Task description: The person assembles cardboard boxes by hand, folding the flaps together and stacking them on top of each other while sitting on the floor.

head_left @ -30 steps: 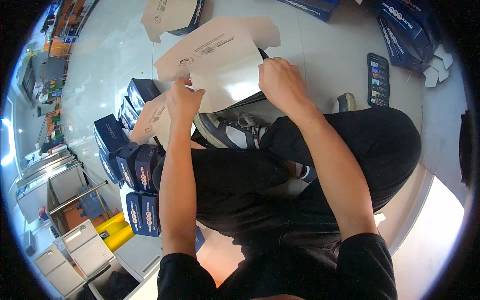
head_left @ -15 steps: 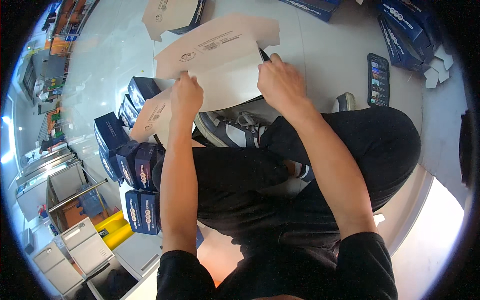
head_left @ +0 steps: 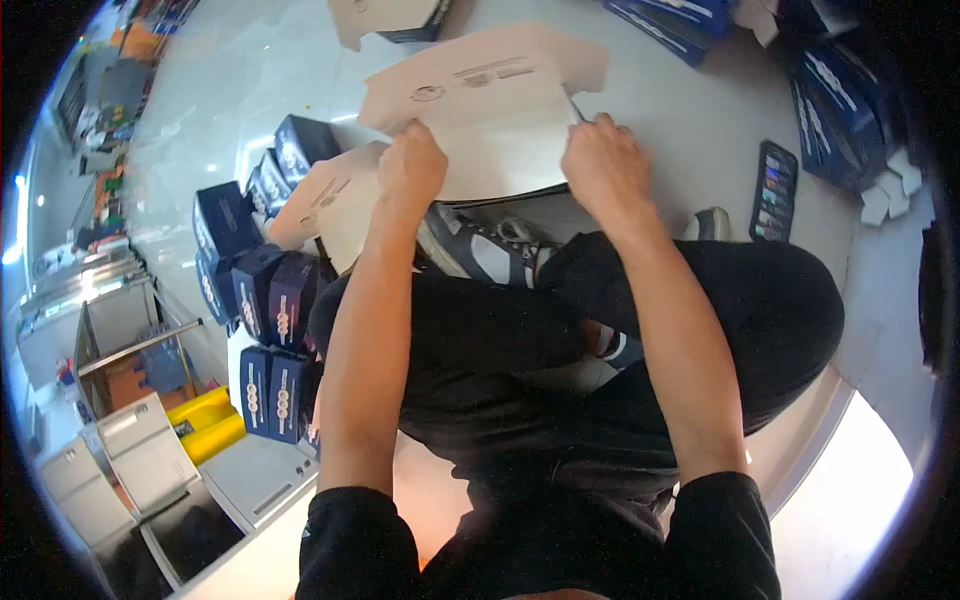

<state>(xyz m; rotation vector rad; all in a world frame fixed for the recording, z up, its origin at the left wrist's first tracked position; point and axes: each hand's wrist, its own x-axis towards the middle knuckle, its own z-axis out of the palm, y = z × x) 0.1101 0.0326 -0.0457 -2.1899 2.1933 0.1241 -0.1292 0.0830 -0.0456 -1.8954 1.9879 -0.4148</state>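
A partly folded cardboard food box [head_left: 500,140] is held in front of my crossed legs, its pale inside facing up and its printed lid flap raised on the far side. My left hand [head_left: 412,165] is closed on the box's left edge. Opposite it, my right hand [head_left: 610,170] grips the right edge, where a strip of the dark outer side shows. The fingertips of both hands are partly hidden. Another open box [head_left: 338,215], beige inside, lies left of my left forearm, partly behind it. My sneaker [head_left: 490,250] is just below the held box.
Several folded dark blue boxes [head_left: 268,295] are grouped at my left. Flat dark blue box blanks [head_left: 840,120] lie at the far right beside small white pieces [head_left: 890,187]. A phone [head_left: 775,190] rests on the floor near my right knee. One more open box [head_left: 390,15] stands at the far edge.
The view has swung, so floor items shift in the picture. The held box and both hands appear farther right, with the grip on both edges kept.
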